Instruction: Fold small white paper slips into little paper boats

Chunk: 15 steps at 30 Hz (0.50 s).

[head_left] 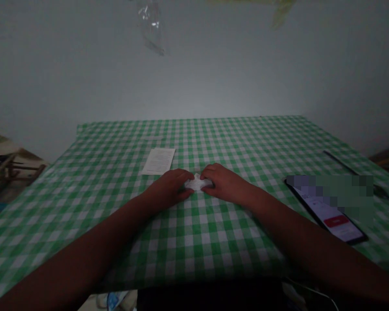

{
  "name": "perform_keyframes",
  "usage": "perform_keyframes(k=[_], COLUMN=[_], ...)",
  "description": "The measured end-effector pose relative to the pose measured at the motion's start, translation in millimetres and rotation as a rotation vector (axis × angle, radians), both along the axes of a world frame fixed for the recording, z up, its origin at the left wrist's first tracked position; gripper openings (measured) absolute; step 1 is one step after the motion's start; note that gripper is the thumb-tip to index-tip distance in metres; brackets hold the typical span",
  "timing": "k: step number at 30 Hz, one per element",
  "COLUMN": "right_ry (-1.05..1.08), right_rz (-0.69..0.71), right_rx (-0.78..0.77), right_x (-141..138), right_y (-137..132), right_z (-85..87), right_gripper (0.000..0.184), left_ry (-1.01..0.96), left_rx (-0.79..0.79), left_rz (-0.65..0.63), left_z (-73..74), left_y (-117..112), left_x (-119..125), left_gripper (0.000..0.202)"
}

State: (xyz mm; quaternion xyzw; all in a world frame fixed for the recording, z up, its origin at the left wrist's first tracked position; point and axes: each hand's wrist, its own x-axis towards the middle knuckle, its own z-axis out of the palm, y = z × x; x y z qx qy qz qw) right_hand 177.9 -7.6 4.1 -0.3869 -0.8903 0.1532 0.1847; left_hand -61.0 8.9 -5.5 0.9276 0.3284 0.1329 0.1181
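Note:
Between my two hands is a small piece of folded white paper (197, 183) with lines of print, low over the checked tablecloth near the middle of the table. My left hand (169, 186) pinches its left end between thumb and fingers. The right end is gripped the same way by my right hand (225, 183). Fingertips cover both ends, so only the paper's middle shows. Just beyond my left hand, a few printed sheets (159, 161) lie flat in a small stack.
A green-and-white checked tablecloth (188, 233) covers the table, which meets a pale wall (194, 77). To the right lies a phone (340, 224) with its screen lit, near a thin dark stick-like object (340, 162). A white cable (314, 293) hangs below the front edge.

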Motion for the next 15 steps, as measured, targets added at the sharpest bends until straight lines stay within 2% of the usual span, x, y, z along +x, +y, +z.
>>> perform_keyframes(k=[5, 10, 15], right_ry=[-0.069, -0.094, -0.076], right_rz=[0.027, 0.055, -0.013], right_rx=[0.087, 0.151, 0.150], right_x=[-2.7, -8.8, -11.3], right_y=[-0.1, -0.1, 4.1], right_z=[0.9, -2.4, -8.3], right_gripper=[0.013, 0.020, 0.024], left_ry=[-0.009, -0.049, -0.088], left_rx=[0.007, 0.011, 0.011], left_rz=[-0.014, -0.109, -0.107], left_z=[-1.3, 2.8, 2.2], left_y=[2.9, 5.8, 7.7], left_x=[-2.8, -0.2, 3.0], left_gripper=[0.029, 0.022, 0.022])
